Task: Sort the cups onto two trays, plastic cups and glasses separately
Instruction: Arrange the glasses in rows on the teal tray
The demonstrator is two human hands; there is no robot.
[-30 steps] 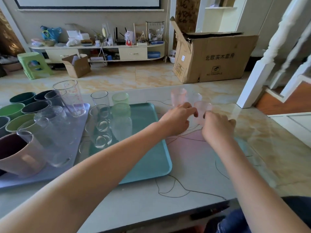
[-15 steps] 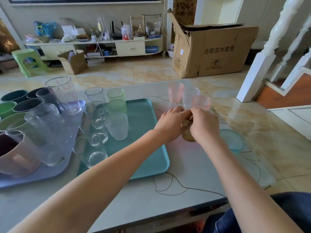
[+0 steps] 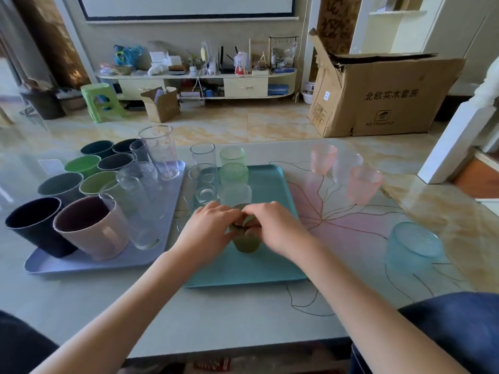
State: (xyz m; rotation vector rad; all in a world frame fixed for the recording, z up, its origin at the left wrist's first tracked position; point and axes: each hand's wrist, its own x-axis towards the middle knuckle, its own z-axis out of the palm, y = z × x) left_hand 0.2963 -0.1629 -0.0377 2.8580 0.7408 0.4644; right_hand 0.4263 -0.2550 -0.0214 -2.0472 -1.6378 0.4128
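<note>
An olive-green glass (image 3: 246,242) stands upright on the teal tray (image 3: 267,268), near its front half. The left hand (image 3: 209,228) and right hand (image 3: 272,228) grasp its rim from either side, fingers curled over the top. Clear and green glasses (image 3: 233,172) occupy the tray's rear. Opaque plastic cups (image 3: 60,186) fill the lavender tray (image 3: 89,261) alongside. Pink glasses (image 3: 363,184) and a blue glass (image 3: 414,245) remain on the table (image 3: 189,319).
</note>
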